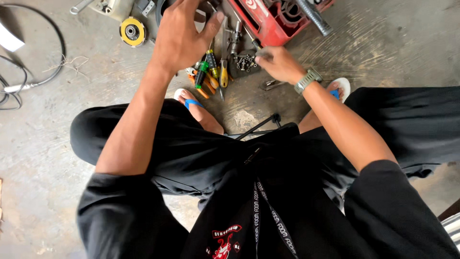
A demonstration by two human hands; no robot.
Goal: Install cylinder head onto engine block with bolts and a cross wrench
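— Steel-grey, that thin tool (252,39) pinched in the fingers (262,56) of the right hand (280,64)?

— Looks like it. The right hand is closed around the lower end of a slim shaft, and the shaft runs up and left toward the red toolbox (268,21). I cannot tell what kind of tool it is.

— And the left hand (179,38)?

— Its fingers are loosely spread, holding nothing, thumb (213,26) stuck out to the right. It hangs above the pile of screwdrivers (208,72), the ones with green, yellow and orange handles, lying on the concrete floor (38,144).

— What sits between the two hands?

— A dark little tray of screws and bolts (244,62), just left of the right hand's fingertips, touching the screwdriver pile's edge. A small metal piece (270,85) lies on the floor just below the right wrist.

— Anything on that wrist?

— A grey-green watch (307,80).

— Further out?

— The person squats in black trousers (191,153), feet in white sandals with blue straps (191,102). Up left there is a yellow round disc with a metal hub (132,31), and at the far left black cables (33,81) curl over the floor. A ribbed metal hose (314,17) crosses the toolbox at the top.
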